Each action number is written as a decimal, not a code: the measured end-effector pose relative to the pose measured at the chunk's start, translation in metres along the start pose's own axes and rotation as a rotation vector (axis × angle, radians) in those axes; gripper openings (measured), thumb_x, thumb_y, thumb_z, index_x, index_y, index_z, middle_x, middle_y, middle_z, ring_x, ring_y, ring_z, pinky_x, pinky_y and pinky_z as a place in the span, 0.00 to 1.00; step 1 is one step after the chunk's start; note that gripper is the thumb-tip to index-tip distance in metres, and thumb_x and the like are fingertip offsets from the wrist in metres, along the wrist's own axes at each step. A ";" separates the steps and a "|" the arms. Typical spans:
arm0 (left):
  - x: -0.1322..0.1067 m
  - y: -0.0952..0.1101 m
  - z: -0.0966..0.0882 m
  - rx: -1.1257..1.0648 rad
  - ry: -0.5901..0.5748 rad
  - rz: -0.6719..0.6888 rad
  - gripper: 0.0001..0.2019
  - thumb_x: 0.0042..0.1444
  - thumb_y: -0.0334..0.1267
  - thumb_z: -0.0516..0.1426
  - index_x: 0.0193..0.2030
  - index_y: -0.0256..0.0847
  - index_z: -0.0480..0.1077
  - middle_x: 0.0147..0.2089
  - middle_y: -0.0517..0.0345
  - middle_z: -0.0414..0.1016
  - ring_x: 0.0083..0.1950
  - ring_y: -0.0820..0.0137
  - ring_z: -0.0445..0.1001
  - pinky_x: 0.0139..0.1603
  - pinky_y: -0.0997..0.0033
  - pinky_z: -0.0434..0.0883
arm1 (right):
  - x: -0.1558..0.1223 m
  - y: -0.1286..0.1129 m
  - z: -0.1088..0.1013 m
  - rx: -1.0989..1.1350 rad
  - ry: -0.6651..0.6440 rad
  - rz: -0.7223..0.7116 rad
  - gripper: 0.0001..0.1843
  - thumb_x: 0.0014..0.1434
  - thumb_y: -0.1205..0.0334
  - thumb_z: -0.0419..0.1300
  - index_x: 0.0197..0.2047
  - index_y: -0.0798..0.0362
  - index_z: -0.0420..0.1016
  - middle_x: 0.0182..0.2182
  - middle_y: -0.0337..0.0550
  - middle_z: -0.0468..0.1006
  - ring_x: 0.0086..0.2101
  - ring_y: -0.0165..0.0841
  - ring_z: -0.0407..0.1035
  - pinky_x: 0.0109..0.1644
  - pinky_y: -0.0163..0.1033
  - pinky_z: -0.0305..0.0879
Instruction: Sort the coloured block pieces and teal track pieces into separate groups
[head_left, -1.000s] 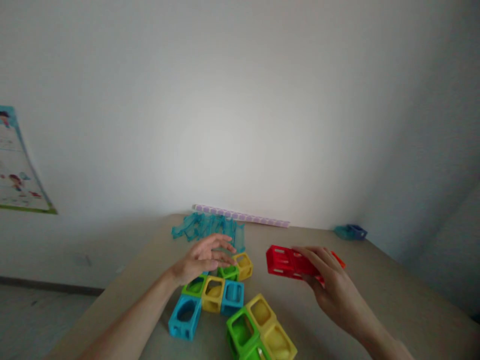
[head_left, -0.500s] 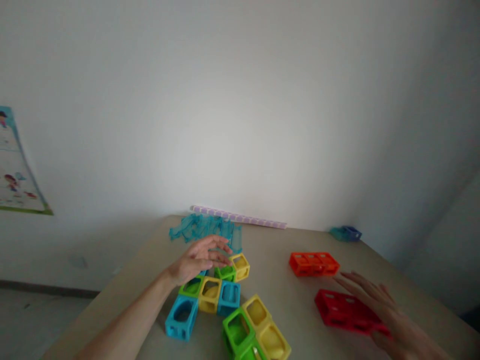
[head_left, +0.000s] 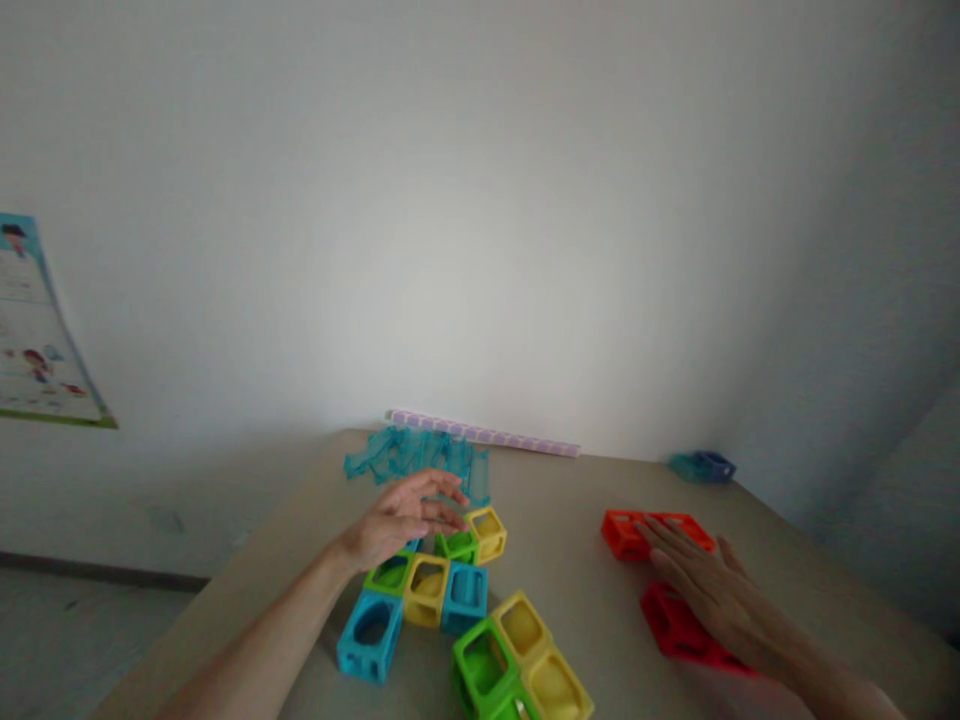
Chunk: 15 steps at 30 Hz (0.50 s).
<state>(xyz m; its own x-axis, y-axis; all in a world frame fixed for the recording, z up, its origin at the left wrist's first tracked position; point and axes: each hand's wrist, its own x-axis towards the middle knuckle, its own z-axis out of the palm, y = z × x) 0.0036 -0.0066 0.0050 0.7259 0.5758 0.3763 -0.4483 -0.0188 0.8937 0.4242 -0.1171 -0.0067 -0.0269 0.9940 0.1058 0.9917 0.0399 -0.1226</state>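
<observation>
My left hand (head_left: pixel 409 515) hovers open, fingers spread, just above a cluster of hollow cube blocks (head_left: pixel 431 585) in blue, yellow and green on the beige table (head_left: pixel 562 520). My right hand (head_left: pixel 705 585) lies flat with fingers stretched out, reaching over a red block (head_left: pixel 671 630) toward an orange block (head_left: pixel 626 530); its fingertips touch the orange block's near edge. A second group of green and yellow cubes (head_left: pixel 517 660) sits at the front middle.
Clear teal track pieces (head_left: pixel 409 455) and a long lilac strip (head_left: pixel 484 433) lie at the table's far edge by the white wall. A small blue-teal piece (head_left: pixel 701 465) rests at the far right. A poster (head_left: pixel 34 330) hangs on the left wall.
My right hand set the red block down on the table's right side, let go, and moved forward over it to the orange block. The left hand stayed put.
</observation>
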 end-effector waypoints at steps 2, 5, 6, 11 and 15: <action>0.000 0.000 0.000 0.002 -0.005 -0.002 0.28 0.47 0.36 0.62 0.57 0.40 0.65 0.54 0.42 0.67 0.51 0.51 0.72 0.54 0.48 0.64 | -0.008 0.005 0.004 -0.028 0.008 0.004 0.30 0.66 0.44 0.35 0.68 0.42 0.49 0.65 0.41 0.53 0.64 0.47 0.45 0.62 0.70 0.25; 0.001 0.000 0.001 0.003 -0.006 -0.001 0.28 0.47 0.37 0.62 0.57 0.40 0.65 0.54 0.42 0.67 0.50 0.52 0.72 0.54 0.48 0.64 | -0.019 0.010 0.012 -0.085 0.097 0.006 0.31 0.65 0.44 0.37 0.68 0.45 0.51 0.65 0.46 0.53 0.64 0.50 0.47 0.61 0.72 0.32; 0.001 0.000 0.001 0.005 -0.005 0.000 0.28 0.47 0.37 0.62 0.57 0.40 0.65 0.54 0.42 0.67 0.50 0.52 0.72 0.54 0.48 0.64 | -0.022 0.011 0.014 -0.102 0.126 -0.009 0.31 0.65 0.44 0.37 0.67 0.45 0.52 0.65 0.47 0.53 0.64 0.51 0.46 0.61 0.72 0.34; 0.001 -0.001 0.000 0.013 -0.001 0.002 0.28 0.47 0.36 0.62 0.57 0.40 0.65 0.55 0.41 0.67 0.50 0.52 0.72 0.54 0.48 0.64 | -0.024 0.014 0.015 -0.114 0.123 -0.071 0.29 0.65 0.46 0.38 0.67 0.42 0.52 0.65 0.45 0.55 0.64 0.50 0.47 0.61 0.72 0.34; 0.001 -0.002 -0.002 0.007 -0.006 -0.004 0.28 0.47 0.36 0.62 0.57 0.39 0.64 0.55 0.41 0.67 0.50 0.52 0.72 0.54 0.48 0.64 | -0.020 0.014 0.010 -0.085 0.111 -0.064 0.30 0.65 0.44 0.40 0.67 0.41 0.51 0.65 0.43 0.56 0.63 0.49 0.50 0.62 0.70 0.38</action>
<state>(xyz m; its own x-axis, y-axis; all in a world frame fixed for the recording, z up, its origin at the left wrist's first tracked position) 0.0039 -0.0050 0.0035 0.7305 0.5712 0.3744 -0.4422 -0.0221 0.8966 0.4374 -0.1357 -0.0203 -0.0810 0.9721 0.2200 0.9956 0.0893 -0.0282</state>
